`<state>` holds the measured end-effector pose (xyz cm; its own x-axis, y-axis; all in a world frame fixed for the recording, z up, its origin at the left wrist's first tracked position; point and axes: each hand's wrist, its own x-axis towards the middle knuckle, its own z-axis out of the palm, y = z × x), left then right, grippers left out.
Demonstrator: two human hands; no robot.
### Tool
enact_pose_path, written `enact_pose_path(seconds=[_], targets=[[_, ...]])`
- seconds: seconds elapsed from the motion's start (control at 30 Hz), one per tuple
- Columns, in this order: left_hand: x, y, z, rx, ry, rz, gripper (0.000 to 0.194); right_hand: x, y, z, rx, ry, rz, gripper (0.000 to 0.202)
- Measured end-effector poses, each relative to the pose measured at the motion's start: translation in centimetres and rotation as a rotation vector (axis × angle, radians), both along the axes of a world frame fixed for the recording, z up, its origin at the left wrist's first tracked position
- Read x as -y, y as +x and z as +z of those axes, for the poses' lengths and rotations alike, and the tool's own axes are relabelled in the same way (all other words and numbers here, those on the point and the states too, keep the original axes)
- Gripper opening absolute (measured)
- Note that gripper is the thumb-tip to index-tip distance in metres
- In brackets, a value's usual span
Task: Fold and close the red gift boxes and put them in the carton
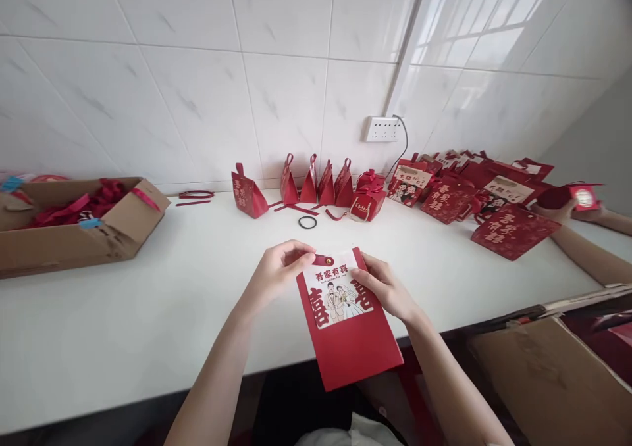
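Note:
A red card sheet (353, 354) with a white panel showing a drawn couple and red characters extends over the table's front edge. My left hand (284, 268) pinches a dark red strap (320, 260) at the sheet's upper left; a small gold-coloured snap sits on the strap's right end. My right hand (382, 285) grips the sheet's upper right edge, thumb on the printed panel.
An open cardboard box (118, 235) of red ribbons is at left. Several red triangular boxes (309, 186) stand near the wall, a black ring (307, 222) before them. Red gift boxes (447, 197) pile at right, beside another person's hands (555, 209).

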<state>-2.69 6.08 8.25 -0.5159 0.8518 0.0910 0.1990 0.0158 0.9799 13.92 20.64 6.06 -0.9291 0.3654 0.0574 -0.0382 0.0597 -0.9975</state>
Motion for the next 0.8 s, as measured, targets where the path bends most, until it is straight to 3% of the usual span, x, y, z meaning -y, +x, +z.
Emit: enact_pose_path(seconds=[0.17, 0.3, 0.4, 0.47, 0.57, 0.67, 0.8], targets=[[1.6, -0.2, 0.7, 0.020, 0.039, 0.077, 0.027, 1.5, -0.5, 0.4, 0.027, 0.028, 0.243, 0.026], [2.4, 0.0, 1.0, 0.064, 0.094, 0.117, 0.025, 2.4, -0.6, 1.3, 0.004, 0.006, 0.290, 0.024], [2.7, 0.2, 0.4, 0.190, 0.216, 0.153, 0.026, 2.8, -0.6, 1.6, -0.011, -0.059, 0.318, 0.023], [2.9, 0.3, -0.3, 0.361, 0.332, 0.111, 0.031, 2.9, -0.8, 1.4, -0.043, -0.150, 0.330, 0.025], [3.4, 0.7, -0.9, 0.460, 0.362, -0.112, 0.038, 3.5, -1.7, 0.0, -0.108, -0.271, 0.329, 0.035], [3.7, 0.9, -0.6, 0.297, 0.252, -0.318, 0.031, 4.9, -3.2, -1.8, -0.170, -0.025, 0.312, 0.053], [3.7, 0.9, 0.4, 0.142, 0.234, -0.316, 0.023, 7.0, -4.4, -3.2, -0.239, 0.418, 0.229, 0.070]])
